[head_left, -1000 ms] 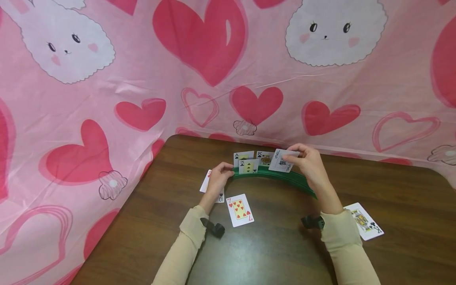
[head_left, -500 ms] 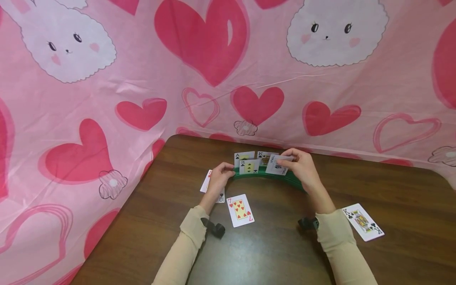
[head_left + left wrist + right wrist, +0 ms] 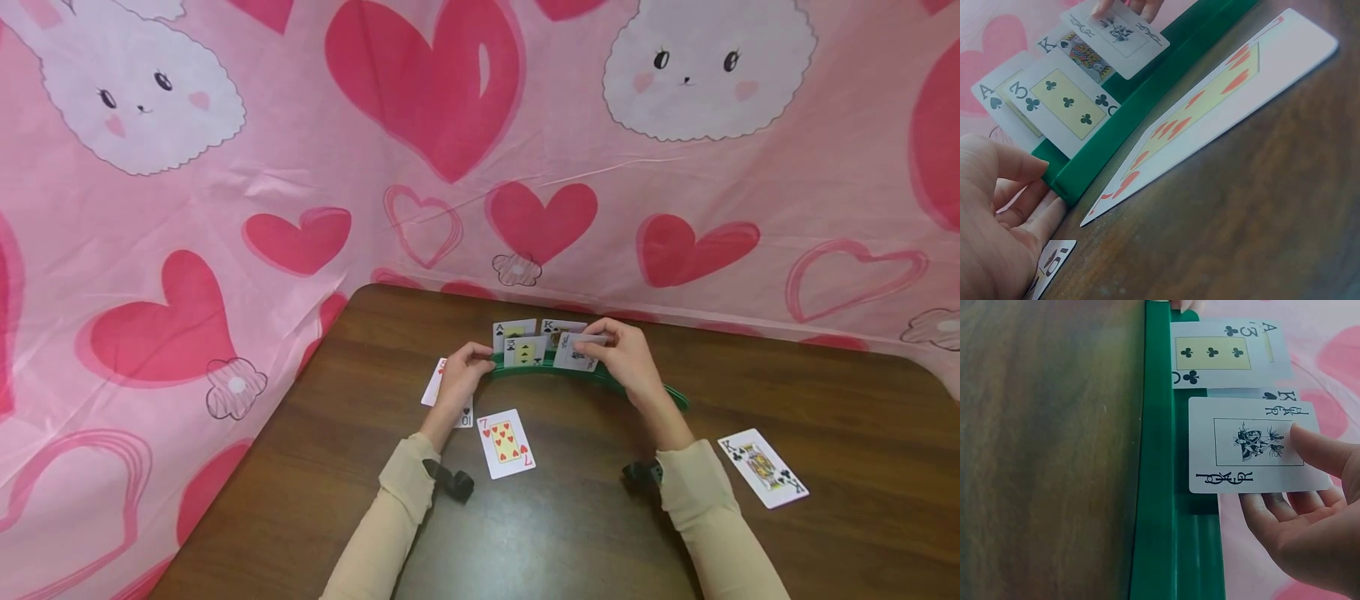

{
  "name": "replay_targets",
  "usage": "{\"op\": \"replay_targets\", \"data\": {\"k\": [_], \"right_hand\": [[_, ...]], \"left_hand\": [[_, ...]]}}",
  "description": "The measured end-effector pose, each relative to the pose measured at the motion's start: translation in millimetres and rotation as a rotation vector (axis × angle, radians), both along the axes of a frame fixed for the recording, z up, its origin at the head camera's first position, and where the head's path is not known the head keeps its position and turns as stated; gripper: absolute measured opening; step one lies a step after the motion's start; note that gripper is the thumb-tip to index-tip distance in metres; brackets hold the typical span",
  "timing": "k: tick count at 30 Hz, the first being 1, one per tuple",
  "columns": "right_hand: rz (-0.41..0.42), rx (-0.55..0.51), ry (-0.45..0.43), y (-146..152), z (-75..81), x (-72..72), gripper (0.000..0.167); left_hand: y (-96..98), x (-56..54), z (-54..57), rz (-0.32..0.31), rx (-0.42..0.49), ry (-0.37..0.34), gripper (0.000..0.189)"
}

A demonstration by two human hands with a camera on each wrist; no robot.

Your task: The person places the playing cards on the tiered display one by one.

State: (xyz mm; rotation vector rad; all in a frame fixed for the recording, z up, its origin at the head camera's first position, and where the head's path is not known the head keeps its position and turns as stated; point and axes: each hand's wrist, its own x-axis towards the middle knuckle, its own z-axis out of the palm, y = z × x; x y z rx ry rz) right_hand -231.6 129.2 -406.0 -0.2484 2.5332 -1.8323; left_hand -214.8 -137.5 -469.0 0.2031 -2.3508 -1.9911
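Observation:
My right hand (image 3: 632,362) pinches a black-and-white joker card (image 3: 1254,444) between thumb and fingers. The joker overlaps the green curved card holder (image 3: 1157,487), to the right of the three of clubs (image 3: 1069,103). Whether its lower edge sits in a slot I cannot tell. At the holder's left end, my left hand (image 3: 461,379) grips the green rim with thumb and fingers. An ace of spades (image 3: 997,103) stands in the back row behind the three of clubs. The king of spades (image 3: 1088,57) stands behind the joker, partly hidden by it.
On the brown table (image 3: 585,533) lie a seven of hearts (image 3: 506,443) in front of the holder and a king of clubs (image 3: 763,468) at right. Cards, one a ten (image 3: 465,415), lie partly under my left hand. A pink heart-print cloth (image 3: 300,125) hangs behind.
My right hand has moved left and down with the joker, bringing it lower against the holder, closer to the three of clubs. The left hand has stayed in place.

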Motion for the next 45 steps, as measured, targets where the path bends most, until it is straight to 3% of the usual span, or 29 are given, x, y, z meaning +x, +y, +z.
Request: {"op": "replay_targets", "data": {"k": [19, 45], "right_hand": [[-0.02, -0.034, 0.013, -5.6, -9.9, -5.8, 0.023], [-0.021, -0.023, -0.006, -9.7, -12.1, -6.4, 0.023]], "left_hand": [[0.3, -1.0, 2.2, -0.004, 0.004, -0.004, 0.02], [0.5, -4.1, 3.6, -0.001, 0.017, -0.02, 0.019]]}}
